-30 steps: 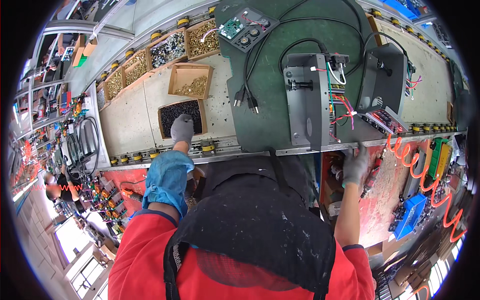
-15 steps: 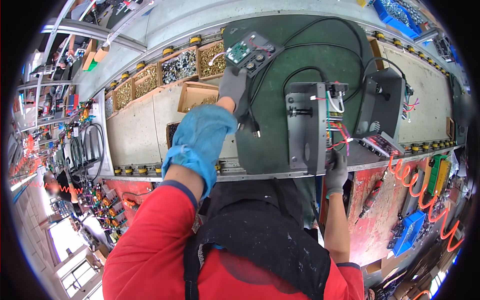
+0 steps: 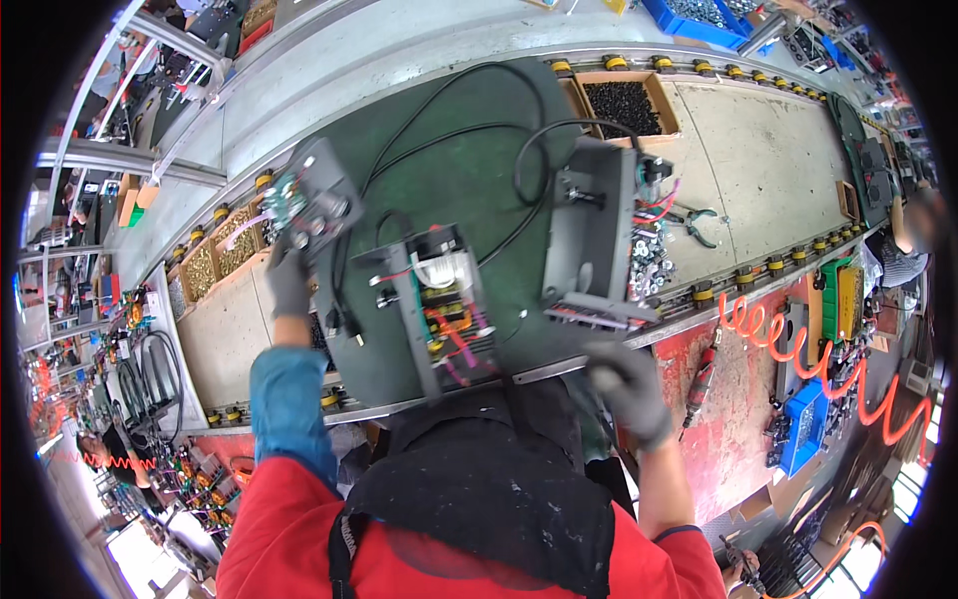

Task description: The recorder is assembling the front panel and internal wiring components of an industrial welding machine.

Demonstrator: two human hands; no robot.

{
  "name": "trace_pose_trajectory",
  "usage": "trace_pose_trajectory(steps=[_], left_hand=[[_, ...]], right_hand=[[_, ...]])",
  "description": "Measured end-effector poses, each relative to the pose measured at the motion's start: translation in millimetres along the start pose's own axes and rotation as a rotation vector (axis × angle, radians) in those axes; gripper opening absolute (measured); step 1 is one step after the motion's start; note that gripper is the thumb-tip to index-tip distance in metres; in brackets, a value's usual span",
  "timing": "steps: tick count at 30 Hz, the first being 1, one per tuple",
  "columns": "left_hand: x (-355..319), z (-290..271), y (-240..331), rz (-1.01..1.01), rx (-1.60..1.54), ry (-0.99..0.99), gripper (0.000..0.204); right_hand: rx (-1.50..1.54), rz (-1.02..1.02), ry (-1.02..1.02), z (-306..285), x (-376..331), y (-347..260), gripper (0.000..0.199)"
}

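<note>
Gripping one panel (image 3: 317, 203): left hand (image 3: 287, 283) | right hand (image 3: 627, 387) curled, empty | two chassis (image 3: 431, 304)

We see a bright, evenly daylit scene with soft shadows, mild glare on the pale bench surface beyond the right hand (image 3: 627, 391), slight motion blur around the left hand (image 3: 289, 285), and heavy fisheye bending toward the black rim.
</note>
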State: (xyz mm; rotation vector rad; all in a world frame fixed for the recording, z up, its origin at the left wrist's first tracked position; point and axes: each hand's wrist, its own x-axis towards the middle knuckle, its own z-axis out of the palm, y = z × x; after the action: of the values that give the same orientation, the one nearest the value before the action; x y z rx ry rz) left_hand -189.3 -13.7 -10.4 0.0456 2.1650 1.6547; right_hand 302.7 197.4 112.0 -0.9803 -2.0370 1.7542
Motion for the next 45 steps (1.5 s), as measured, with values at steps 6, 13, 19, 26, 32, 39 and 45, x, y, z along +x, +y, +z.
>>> trace_pose_trajectory(steps=[6,13,19,26,32,39,45], left_hand=[[-9,-90,33,0.136,-0.539,0.0,0.036],[-67,-88,93,-0.164,-0.416,-0.12,0.034],[-121,-37,134,-0.059,-0.058,-0.018,0.026],[-155,-39,121,-0.096,-0.239,0.001,0.026],[-197,-39,127,-0.088,-0.203,0.074,0.026],[-239,-35,124,-0.16,0.002,0.084,0.026],[-224,-9,111,0.071,0.343,-0.258,0.021]], right_hand=[[0.132,-0.02,0.597,-110,116,26,0.026],[-0.59,0.037,0.228,-82,294,110,0.025],[-1.197,0.069,-0.194,-21,350,125,0.026],[-1.284,0.055,-0.261,-12,323,139,0.027],[-1.292,0.012,-0.202,-13,309,166,0.03],[0.145,0.085,0.178,-21,286,61,0.03],[-0.198,-0.317,-0.574,84,136,-93,0.031]])
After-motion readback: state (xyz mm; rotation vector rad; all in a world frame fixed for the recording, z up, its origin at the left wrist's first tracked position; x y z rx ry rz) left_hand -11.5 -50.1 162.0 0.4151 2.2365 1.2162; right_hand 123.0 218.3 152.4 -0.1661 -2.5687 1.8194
